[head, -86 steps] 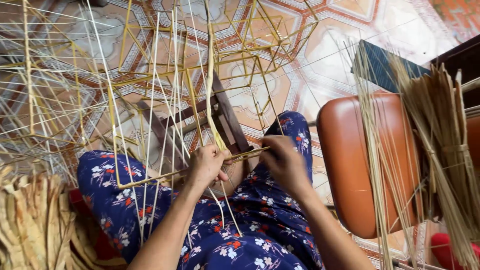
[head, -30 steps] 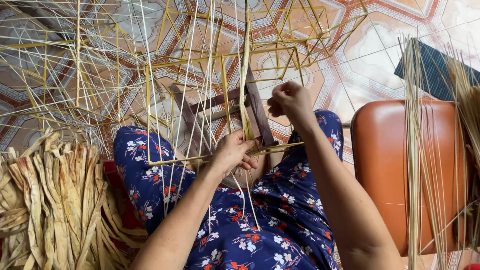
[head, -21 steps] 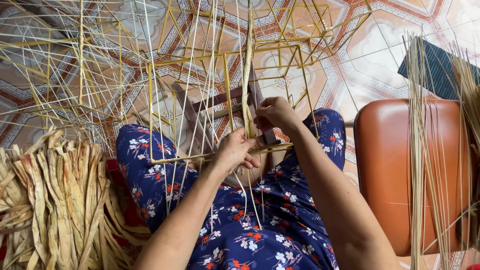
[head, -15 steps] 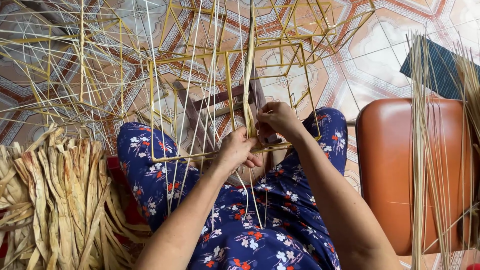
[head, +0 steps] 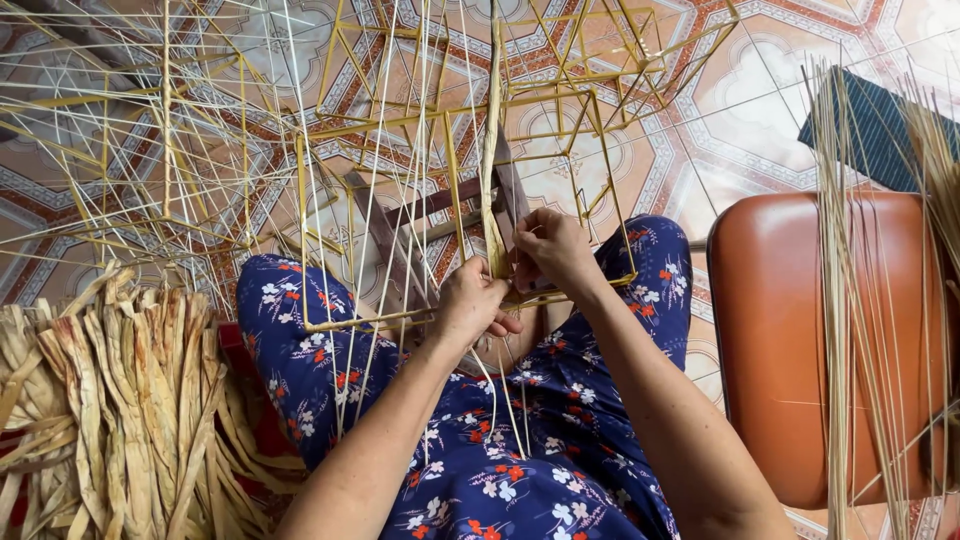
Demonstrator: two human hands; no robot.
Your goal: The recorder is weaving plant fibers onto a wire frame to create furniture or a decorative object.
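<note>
Home craft workspace, floor level. Patterned ceramic floor tiles [head: 760, 110] in cream, orange and grey: domestic flooring. Worker sits low, floral-print clothing over the knees, beside an orange-brown cushioned seat [head: 770, 340]. Raw material is stacked close by: heap of dried flat leaves [head: 110, 400] at one side, bundle of thin straw stalks [head: 860, 330] at the other. Open frames of yellow sticks [head: 400, 130] spread across the floor.
</note>
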